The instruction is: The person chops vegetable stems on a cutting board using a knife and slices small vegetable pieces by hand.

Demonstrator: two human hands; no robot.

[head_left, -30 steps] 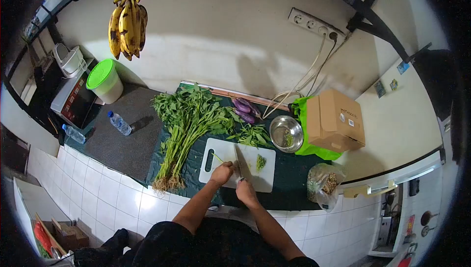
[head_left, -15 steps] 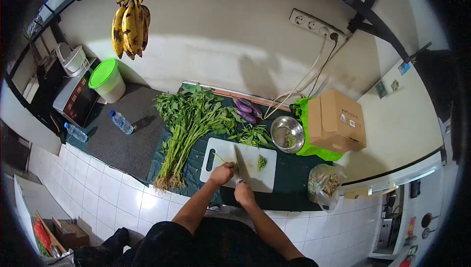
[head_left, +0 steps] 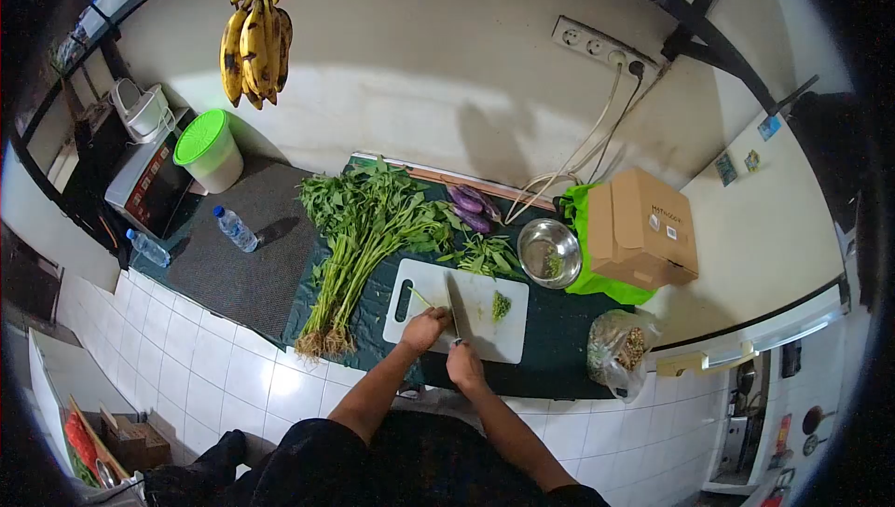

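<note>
On the white cutting board [head_left: 404, 325], my right hand [head_left: 464, 364] is closed around the handle of a knife [head_left: 453, 300], its blade pointing away from me. Just left of the blade, my left hand [head_left: 425, 328] is closed on a thin green stem [head_left: 419, 295], whose far end sticks out above the fingers. A small heap of chopped green pieces [head_left: 501, 305] lies on the board right of the knife. Beyond the board's top edge are loose green leaves [head_left: 488, 255]. A steel bowl [head_left: 538, 244] with some green bits inside stands at the upper right.
A large bunch of leafy greens with roots [head_left: 359, 246] lies left of the board. Purple eggplants [head_left: 474, 207] are behind. To the right are a cardboard box [head_left: 641, 227] and a plastic bag [head_left: 620, 356]. Bottles [head_left: 235, 229] stand left; bananas [head_left: 256, 46] hang above.
The whole view has shifted slightly. Both hands, the knife and the stem keep nearly the same places on the board.
</note>
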